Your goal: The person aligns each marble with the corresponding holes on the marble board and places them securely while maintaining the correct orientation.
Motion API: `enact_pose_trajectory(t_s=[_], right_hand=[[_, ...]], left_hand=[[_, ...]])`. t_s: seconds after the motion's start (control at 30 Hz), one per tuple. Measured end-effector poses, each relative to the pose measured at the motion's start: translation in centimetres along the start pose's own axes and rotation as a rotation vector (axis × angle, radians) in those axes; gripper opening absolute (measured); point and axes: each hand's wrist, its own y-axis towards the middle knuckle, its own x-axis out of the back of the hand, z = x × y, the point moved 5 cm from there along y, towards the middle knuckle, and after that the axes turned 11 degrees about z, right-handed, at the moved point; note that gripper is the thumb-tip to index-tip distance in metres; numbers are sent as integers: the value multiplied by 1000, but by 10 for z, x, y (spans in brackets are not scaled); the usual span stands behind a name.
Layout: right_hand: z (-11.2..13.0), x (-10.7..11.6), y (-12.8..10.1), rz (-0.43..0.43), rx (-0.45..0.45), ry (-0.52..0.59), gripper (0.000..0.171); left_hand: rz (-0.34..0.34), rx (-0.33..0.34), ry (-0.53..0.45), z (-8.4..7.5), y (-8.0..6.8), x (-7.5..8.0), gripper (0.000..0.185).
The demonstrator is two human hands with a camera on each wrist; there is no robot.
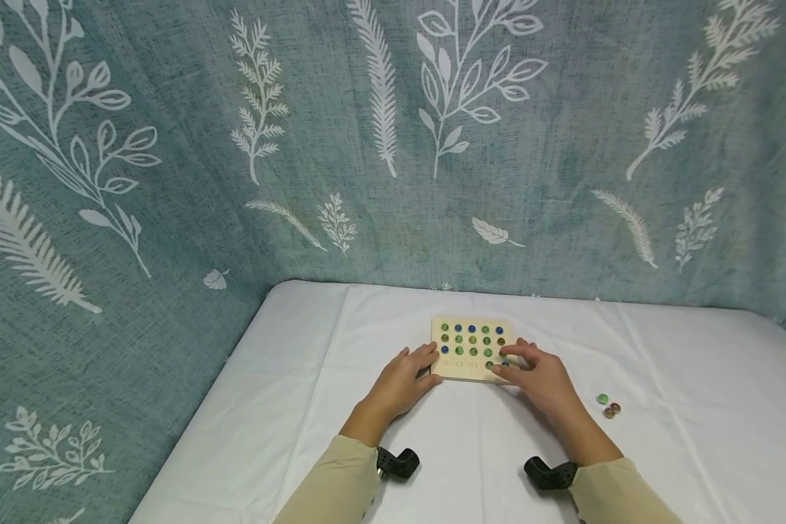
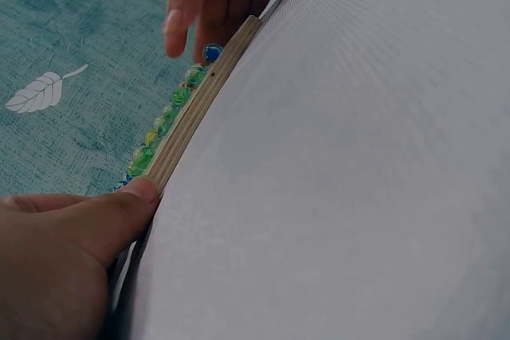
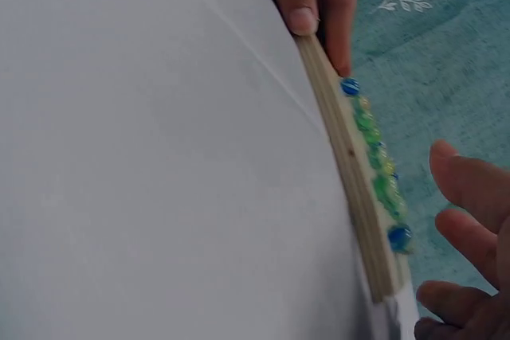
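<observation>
A square wooden board [image 1: 470, 372] lies flat on the white cloth, with green and blue marbles [image 1: 472, 340] seated in rows of holes. My left hand [image 1: 414, 370] rests at the board's near left corner. Its thumb [image 2: 135, 195] presses on the board's edge [image 2: 199, 105], and its fingers [image 3: 339, 13] lie straight alongside. My right hand [image 1: 522, 364] hovers over the near right corner with loosely spread fingers [image 3: 466, 185], close to a blue marble [image 3: 399, 237] in its hole. I see nothing held between those fingers.
Two loose beads, a green one [image 1: 602, 399] and a brown one [image 1: 612, 410], lie on the cloth to the right of my right hand. A leaf-patterned teal curtain [image 1: 393, 145] hangs close behind and to the left of the table [image 1: 288, 407].
</observation>
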Motion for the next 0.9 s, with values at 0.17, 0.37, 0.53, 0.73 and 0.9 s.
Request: enact_pose_trajectory(t_s=[0.17,0.37,0.53,0.73,0.9], right_hand=[[0,23,-12,-14,-29,-72,69],[-14,56,-30,-26,-50,-101,82],[-34,80,-43,1,-118,-117,87],[-61,101,-58,31,-190,-93,91],[-77,113,-67,3,-218,-147,88]], left_hand=[[0,-5,6,0,0,0,56],[4,-3,1,0,0,0,56],[3,1,10,0,0,0,56],[9,9,1,0,0,-1,56],[9,9,-3,0,1,0,56]])
